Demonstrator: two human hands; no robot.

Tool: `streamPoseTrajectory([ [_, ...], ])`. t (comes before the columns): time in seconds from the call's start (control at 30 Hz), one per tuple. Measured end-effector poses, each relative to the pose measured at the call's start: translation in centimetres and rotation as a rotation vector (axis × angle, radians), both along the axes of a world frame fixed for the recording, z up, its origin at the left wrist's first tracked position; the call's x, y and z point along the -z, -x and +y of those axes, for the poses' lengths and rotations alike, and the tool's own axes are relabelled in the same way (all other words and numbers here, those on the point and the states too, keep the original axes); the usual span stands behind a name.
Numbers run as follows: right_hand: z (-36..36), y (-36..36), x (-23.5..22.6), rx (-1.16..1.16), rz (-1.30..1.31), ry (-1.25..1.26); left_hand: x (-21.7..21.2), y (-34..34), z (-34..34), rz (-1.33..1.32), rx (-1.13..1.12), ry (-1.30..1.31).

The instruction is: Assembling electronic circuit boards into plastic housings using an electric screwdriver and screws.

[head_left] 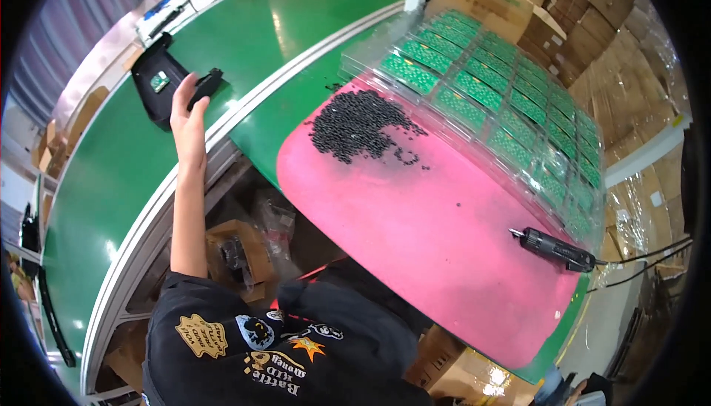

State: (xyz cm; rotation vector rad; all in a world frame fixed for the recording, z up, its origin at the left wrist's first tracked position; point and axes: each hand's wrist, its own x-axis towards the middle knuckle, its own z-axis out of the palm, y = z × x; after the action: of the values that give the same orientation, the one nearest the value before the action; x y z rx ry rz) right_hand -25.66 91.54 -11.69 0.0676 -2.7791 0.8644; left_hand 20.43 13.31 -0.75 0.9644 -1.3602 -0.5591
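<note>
My left arm reaches out over the green conveyor belt (244, 32) at the upper left. My left hand (189, 126) is closed around a black plastic part (205, 89), pinched between thumb and fingers. Right beside it on the belt lies a long black plastic housing (153, 84), with a small green circuit board (159, 81) inside. My right hand is not in view.
A pink mat (385, 236) carries a pile of small black screws (355, 121) and a black electric screwdriver (555, 249) with its cable running right. Clear plastic trays of green circuit boards (481, 91) stand behind it. Below is an open cardboard box (255, 254).
</note>
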Motion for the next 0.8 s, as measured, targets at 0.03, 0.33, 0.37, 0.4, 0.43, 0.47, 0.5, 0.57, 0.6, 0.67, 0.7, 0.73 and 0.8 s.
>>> streamPoseTrajectory([
  [0.03, 1.0, -1.5, -0.7, 0.035, -0.011, -0.037, -1.3, 2.3, 0.9, -0.031, 0.135, -0.046],
  [0.33, -4.7, -8.6, -10.4, -0.348, 0.437, -0.539, -8.7, 19.9, 9.6, -0.222, 1.172, 0.104],
  [0.37, -7.7, -9.0, -11.9, -0.450, 0.429, -0.532, -9.0, 21.2, 10.4, -0.308, 1.227, 0.132],
  [0.4, -12.4, -9.8, -14.3, -0.539, 0.420, -0.528, -9.5, 22.7, 11.5, -0.388, 1.292, 0.169],
  [0.43, -15.5, -10.2, -16.2, -0.638, 0.388, -0.553, -10.3, 23.7, 12.4, -0.477, 1.363, 0.155],
  [0.47, -18.3, -10.4, -17.5, -0.744, 0.358, -0.574, -9.7, 24.7, 12.7, -0.553, 1.418, 0.243],
  [0.5, -20.8, -10.3, -18.0, -0.881, 0.387, -0.577, -8.6, 25.5, 13.2, -0.628, 1.435, 0.281],
  [0.57, -24.2, -10.7, -18.2, -1.061, 0.405, -0.610, -6.7, 28.0, 13.9, -0.824, 1.528, 0.313],
  [0.6, -25.7, -10.7, -18.1, -1.131, 0.419, -0.632, -6.7, 28.0, 14.3, -0.925, 1.520, 0.292],
  [0.67, -28.7, -10.6, -18.3, -1.269, 0.401, -0.563, -6.0, 28.2, 13.7, -0.995, 1.637, 0.209],
  [0.7, -30.2, -10.5, -18.6, -1.307, 0.366, -0.584, -5.6, 28.1, 13.4, -0.989, 1.633, 0.207],
  [0.73, -31.8, -10.2, -18.9, -1.315, 0.371, -0.583, -5.2, 27.6, 13.1, -1.008, 1.566, 0.268],
  [0.8, -35.7, -8.9, -19.5, -1.580, 0.093, -0.485, -4.8, 27.0, 12.1, -1.030, 1.483, 0.315],
])
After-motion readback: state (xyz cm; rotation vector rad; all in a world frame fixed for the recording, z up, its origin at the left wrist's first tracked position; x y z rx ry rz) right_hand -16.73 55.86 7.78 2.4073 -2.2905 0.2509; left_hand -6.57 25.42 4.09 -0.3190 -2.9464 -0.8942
